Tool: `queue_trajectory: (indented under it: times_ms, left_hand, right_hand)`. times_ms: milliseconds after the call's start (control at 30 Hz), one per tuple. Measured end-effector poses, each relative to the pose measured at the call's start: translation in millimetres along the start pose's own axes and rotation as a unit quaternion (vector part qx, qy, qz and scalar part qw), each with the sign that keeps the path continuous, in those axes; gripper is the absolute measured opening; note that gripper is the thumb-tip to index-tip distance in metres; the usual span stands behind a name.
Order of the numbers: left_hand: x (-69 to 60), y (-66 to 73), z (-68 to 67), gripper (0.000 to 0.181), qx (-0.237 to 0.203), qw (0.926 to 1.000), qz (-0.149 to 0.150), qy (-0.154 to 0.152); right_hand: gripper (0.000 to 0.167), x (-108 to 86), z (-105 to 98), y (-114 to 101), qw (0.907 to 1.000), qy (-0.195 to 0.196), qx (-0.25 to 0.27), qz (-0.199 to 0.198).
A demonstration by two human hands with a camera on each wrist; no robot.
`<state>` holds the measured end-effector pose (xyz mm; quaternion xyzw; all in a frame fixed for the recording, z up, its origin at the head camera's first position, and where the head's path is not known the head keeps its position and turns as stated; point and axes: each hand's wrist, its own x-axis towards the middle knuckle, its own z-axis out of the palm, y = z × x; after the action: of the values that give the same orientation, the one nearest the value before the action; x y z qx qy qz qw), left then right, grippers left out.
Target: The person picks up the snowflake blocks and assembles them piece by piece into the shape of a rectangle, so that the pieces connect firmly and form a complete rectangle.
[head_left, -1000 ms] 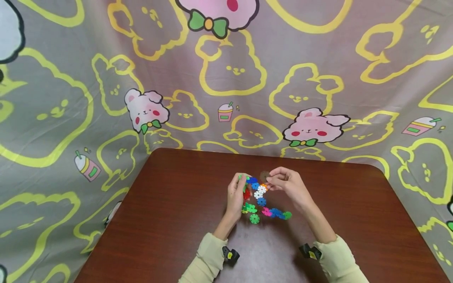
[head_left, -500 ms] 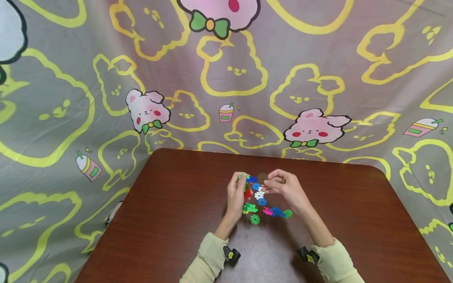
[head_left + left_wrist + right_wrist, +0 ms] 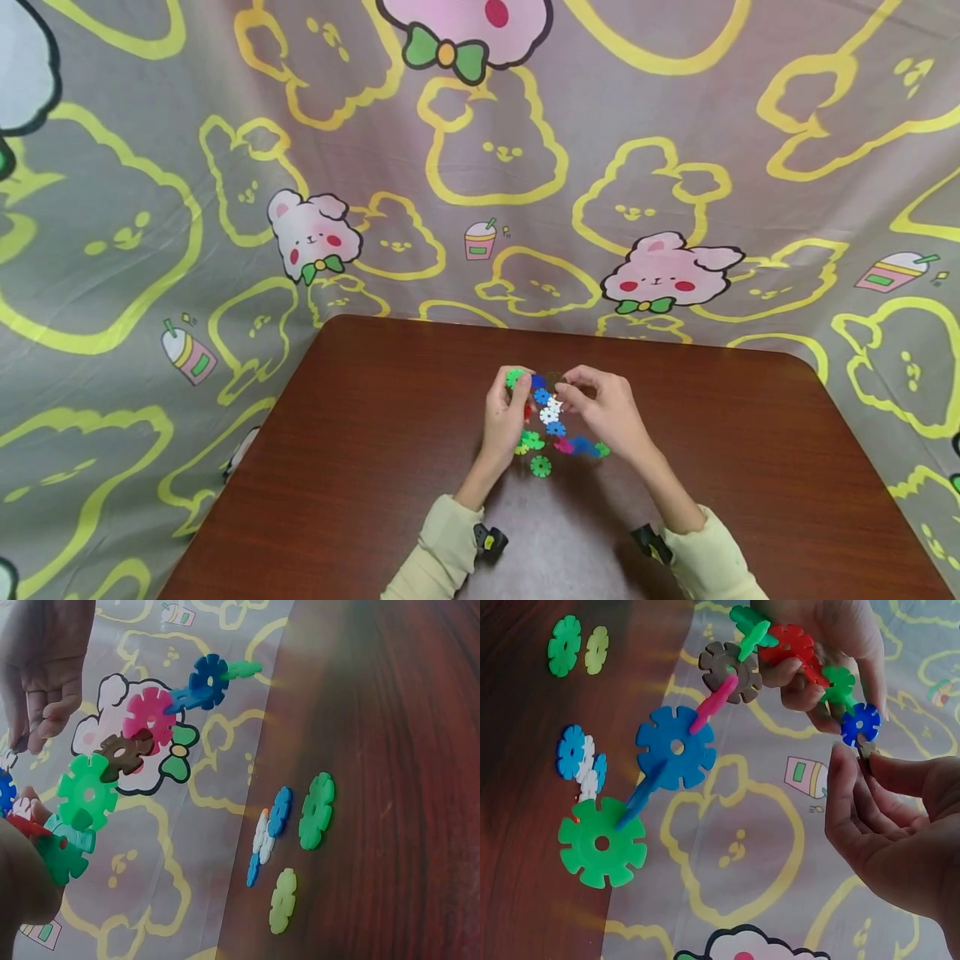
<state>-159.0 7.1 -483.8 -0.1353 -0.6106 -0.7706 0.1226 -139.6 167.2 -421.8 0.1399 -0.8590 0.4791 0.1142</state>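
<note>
**Closer to the dark blue disc (image 3: 861,723): the brown disc (image 3: 865,748) has moved over**

A second ago the brown disc was out to the right, with its round face showing. Now my right hand (image 3: 609,412) has brought it in to the left, right up to the edge of the dark blue disc. The bright green disc (image 3: 513,379) by my left thumb shows more of its flat face than before.

My right hand pinches the brown disc with thumb and fingers. It is turned thin side on, so I cannot tell if its slot is pushed in.

My left hand (image 3: 504,421) holds a long chain of discs, with fingers curled by the red discs (image 3: 787,643). The bright green disc and the dark blue disc make one end. Going the other way come some green pieces (image 3: 752,634), a second brown disc (image 3: 714,660), a pink disc (image 3: 714,705), two blue discs (image 3: 660,735) and an end green disc (image 3: 592,859). That part hangs in the air over the table (image 3: 360,450).

On the table, a loose green disc (image 3: 564,646) lies just beside a yellow disc (image 3: 597,649). A clump of white and blue discs (image 3: 549,414) lies near them.
</note>
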Motion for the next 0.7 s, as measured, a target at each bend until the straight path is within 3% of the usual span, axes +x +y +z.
queue_trajectory:
  times_ms: [100,300,533,700]
  left_hand:
    - [-0.5,-0.3,0.6,0.023,0.007,0.9999,0.004,-0.010]
    - [-1.5,-1.4,1.4,0.021,0.009,0.9997,0.011,-0.021]
    - [-0.9,-3.8,3.4,0.016,0.019,0.9990,0.034,-0.022]
    - [-1.1,-4.1,3.2,0.016,0.013,0.9990,0.035,-0.023]
  right_hand:
    - [0.005,-0.4,1.1,-0.4,0.9992,0.011,-0.020,-0.033]
    - [0.004,-0.4,3.4,-0.2,0.9967,0.027,-0.042,-0.064]
    - [0.006,-2.3,7.2,1.9,0.9951,0.036,-0.061,-0.068]
    - [0.006,-2.8,9.0,3.0,0.9958,0.036,-0.059,-0.060]
